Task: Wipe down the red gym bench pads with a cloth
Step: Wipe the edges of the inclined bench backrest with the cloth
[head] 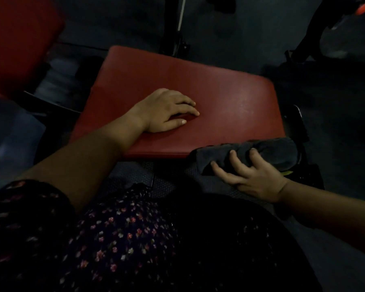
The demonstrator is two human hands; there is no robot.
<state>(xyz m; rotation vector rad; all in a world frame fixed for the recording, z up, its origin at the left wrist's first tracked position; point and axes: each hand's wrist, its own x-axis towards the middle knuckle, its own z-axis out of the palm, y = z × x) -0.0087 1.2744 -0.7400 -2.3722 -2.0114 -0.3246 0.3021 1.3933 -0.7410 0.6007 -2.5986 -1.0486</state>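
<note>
1. The left hand [164, 111] lies palm down on the middle of the pad [219, 89], with its fingers nearly straight and slightly spread, holding nothing.
2. The right hand [251, 178] grips the cloth [261, 150], with its fingers curled up over the cloth's near side.
3. The cloth is dark grey and bunched into a loose roll. It sits at the pad's near right corner and overlaps the near edge.
4. The pad is red, roughly rectangular and lies flat, with a faint pale sheen on its right part.
5. A second pad [19, 39], also red, stands at the upper left, apart from the first.
6. A dark floral garment [114, 239] fills the lower frame, its sleeve covering the upper left arm.
7. A dark frame [177, 41] rises beyond the pad's far edge.
</note>
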